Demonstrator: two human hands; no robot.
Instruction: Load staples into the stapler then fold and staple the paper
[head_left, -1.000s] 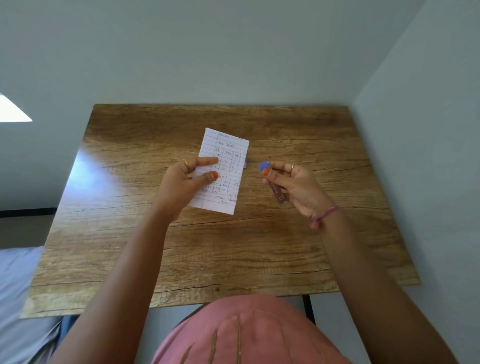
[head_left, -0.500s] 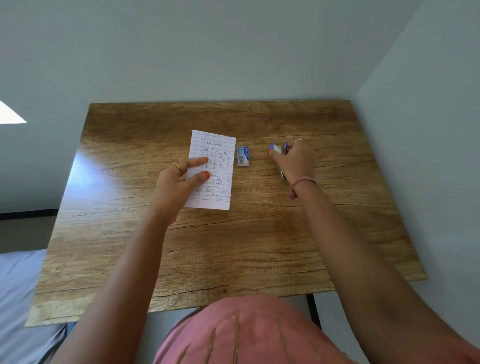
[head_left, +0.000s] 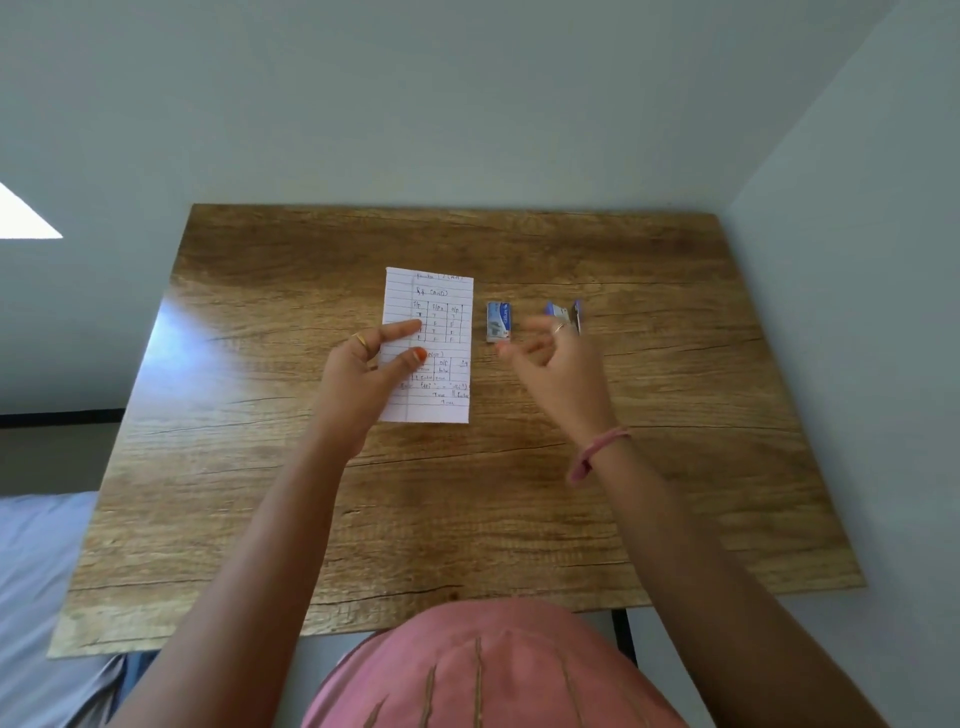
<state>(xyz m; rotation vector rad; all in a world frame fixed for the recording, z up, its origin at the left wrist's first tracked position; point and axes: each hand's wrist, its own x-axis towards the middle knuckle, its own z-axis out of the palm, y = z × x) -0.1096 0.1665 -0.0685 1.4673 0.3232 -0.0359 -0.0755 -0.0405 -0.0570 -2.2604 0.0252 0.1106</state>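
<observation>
folded paper (head_left: 434, 332) pinched in the left hand (head_left: 363, 374) above the worktop (head_left: 260, 467) — the right hand (head_left: 556, 364) hovers loose and empty, just before stapler (head_left: 566, 314) and staple box (head_left: 498, 322).

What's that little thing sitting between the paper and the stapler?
In the head view, a small blue-and-white staple box lies on the wooden table, between the folded lined white paper and the small blue stapler.

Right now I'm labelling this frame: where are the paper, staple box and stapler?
paper (head_left: 441, 291): head view, upper lined part.
staple box (head_left: 498, 322): head view, top face.
stapler (head_left: 565, 313): head view, blue body beyond the fingers.
</observation>
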